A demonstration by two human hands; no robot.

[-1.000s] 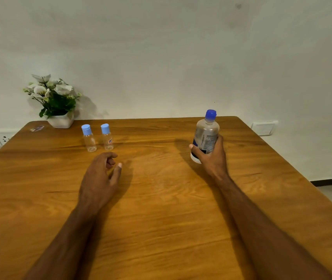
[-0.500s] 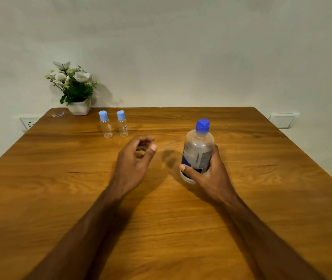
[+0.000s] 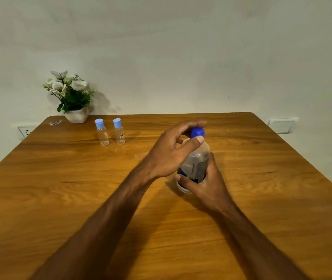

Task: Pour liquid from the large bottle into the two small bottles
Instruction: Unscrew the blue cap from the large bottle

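The head camera looks down on a wide brown wooden desk that stands against a pale plain wall. Near the middle of the desk, the right hand is wrapped around the lower part of a large clear plastic bottle with a dark blue cap; the thumb lies across the front near the base and the other fingers are hidden behind the bottle. The bottle is upright, perhaps leaning a little, and I cannot tell if its base touches the desk, because the hand covers it. The dark blue cap is on the bottle. The left hand is at the top of the bottle with curved fingers: the thumb is in front just below the cap, the index finger arches over and behind it. The fingers are partly spread, and it is not clear whether they already press on the cap. Far from the hands, toward the back left of the desk, two small clear plastic bottles with light blue caps stand upright side by side, near each other but not touching: the left small bottle and the right small bottle; both look empty. Behind them, in the back left corner, a white pot with white flowers and green leaves stands by the wall. A white wall socket shows beyond the desk's left edge.
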